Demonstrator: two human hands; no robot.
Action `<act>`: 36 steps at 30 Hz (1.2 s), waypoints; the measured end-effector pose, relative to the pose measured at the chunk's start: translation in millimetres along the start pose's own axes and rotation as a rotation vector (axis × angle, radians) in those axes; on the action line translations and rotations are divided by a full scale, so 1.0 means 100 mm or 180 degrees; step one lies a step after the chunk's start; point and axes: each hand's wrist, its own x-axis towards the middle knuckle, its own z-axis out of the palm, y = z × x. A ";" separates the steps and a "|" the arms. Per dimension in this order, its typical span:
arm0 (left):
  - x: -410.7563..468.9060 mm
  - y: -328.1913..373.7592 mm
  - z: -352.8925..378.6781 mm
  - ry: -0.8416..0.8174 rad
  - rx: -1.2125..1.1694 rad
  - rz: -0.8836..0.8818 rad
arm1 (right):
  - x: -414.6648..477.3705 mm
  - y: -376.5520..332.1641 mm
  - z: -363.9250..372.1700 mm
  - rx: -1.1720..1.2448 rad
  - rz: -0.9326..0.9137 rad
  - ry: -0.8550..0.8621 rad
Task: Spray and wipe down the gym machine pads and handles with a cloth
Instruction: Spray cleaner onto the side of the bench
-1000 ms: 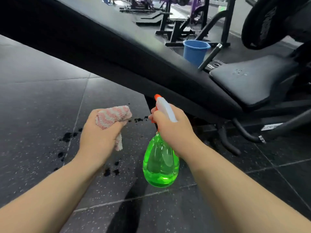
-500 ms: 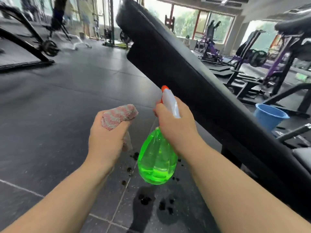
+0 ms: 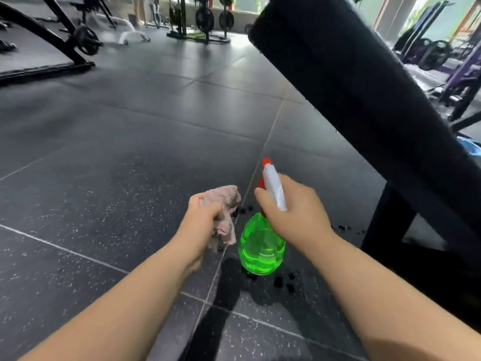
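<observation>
Low in the middle of the frame, the left hand is curled around a crumpled pink-and-white striped cloth, which bunches out above and below the fingers. Just to its right, the right hand grips the white and orange trigger head of a translucent green plastic spray bottle hanging beneath it. The long black padded gym bench pad slants across the upper right, apart from both hands, above the dark speckled rubber floor with wet spots below the bottle.
</observation>
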 end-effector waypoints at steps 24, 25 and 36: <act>-0.02 -0.79 0.60 0.0465 -0.0352 -0.0835 | -1.24 0.98 0.60 -0.0946 0.0994 -0.2379; 0.06 -0.57 0.61 0.0697 -0.0493 -0.0655 | -0.98 0.77 0.31 -0.0966 0.0623 -0.1829; 0.64 1.74 0.67 0.0410 -0.1829 0.0580 | 1.33 -0.73 -1.73 -0.1440 -0.0532 0.1095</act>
